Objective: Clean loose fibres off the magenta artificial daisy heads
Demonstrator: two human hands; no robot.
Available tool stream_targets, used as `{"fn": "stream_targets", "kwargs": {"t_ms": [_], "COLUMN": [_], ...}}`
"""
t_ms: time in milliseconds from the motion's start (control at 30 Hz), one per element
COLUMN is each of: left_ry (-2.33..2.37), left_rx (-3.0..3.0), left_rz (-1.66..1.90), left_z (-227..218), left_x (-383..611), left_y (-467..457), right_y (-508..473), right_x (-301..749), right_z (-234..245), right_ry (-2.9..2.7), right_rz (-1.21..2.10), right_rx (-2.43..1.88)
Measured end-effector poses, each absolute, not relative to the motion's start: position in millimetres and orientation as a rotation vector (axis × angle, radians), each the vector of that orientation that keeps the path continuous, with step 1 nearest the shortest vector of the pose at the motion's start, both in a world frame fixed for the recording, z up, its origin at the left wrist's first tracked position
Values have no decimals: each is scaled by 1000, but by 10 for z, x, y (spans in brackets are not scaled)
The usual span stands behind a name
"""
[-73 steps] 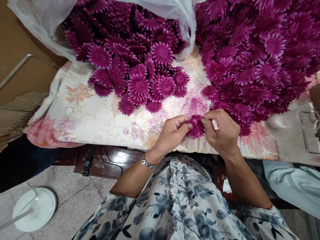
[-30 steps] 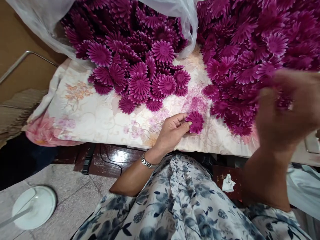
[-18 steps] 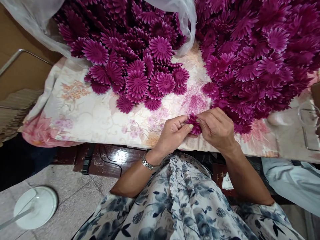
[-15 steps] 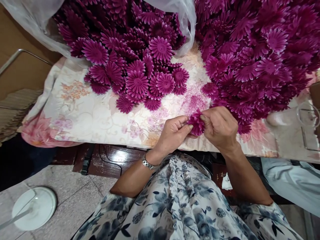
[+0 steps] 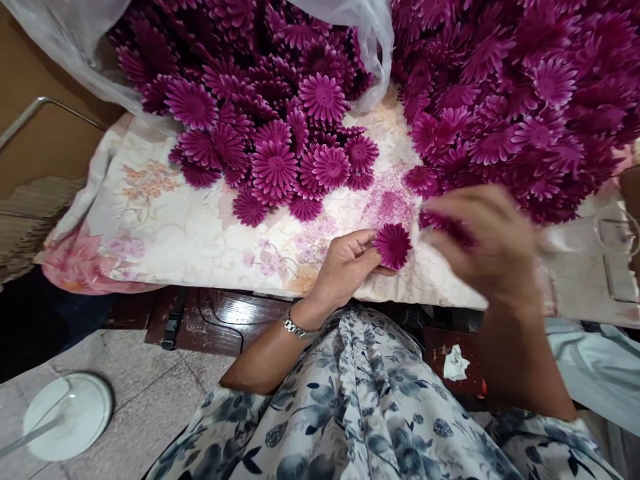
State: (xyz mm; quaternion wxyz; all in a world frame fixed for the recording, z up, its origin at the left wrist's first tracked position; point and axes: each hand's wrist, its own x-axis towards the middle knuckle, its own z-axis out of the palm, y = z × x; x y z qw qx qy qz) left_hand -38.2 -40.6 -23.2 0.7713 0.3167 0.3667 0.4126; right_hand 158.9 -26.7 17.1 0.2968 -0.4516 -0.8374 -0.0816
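Observation:
My left hand [image 5: 345, 265] pinches a small stack of purple fabric daisy petals [image 5: 393, 245] just above the floral cloth [image 5: 165, 223]. My right hand [image 5: 487, 243] is motion-blurred to the right of that stack, fingers pinched on a thin purple petal layer [image 5: 447, 225]. A heap of purple petal pieces [image 5: 510, 100] lies behind my right hand. Another heap of the same pieces [image 5: 270, 113] spills from a clear plastic bag [image 5: 367, 40] at the back left.
Purple dust [image 5: 390, 200] marks the cloth between the heaps. The dark wooden table edge [image 5: 220, 317] runs under the cloth. A white round stand base [image 5: 67, 417] sits on the tiled floor at lower left. Another person's pale sleeve [image 5: 595, 367] is at the right.
My right hand has left the stack held by my left hand and swung right toward the right heap, carrying a thin petal layer. My left hand has stayed in place.

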Motion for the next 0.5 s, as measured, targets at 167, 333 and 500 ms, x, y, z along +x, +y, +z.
{"fn": "stream_targets", "kwargs": {"t_ms": [167, 333, 500], "left_ry": [796, 797, 811], "left_rx": [689, 738, 758], "left_rz": [862, 886, 846], "left_z": [-268, -269, -230], "left_x": [-388, -381, -411], "left_y": [-439, -453, -460], "right_y": [-356, -365, -220], "right_x": [1194, 1188, 1649], "right_z": [-152, -143, 69], "right_ry": [-2336, -2298, -1972], "right_rz": [10, -288, -616], "right_rx": [-1054, -1089, -1261]}}
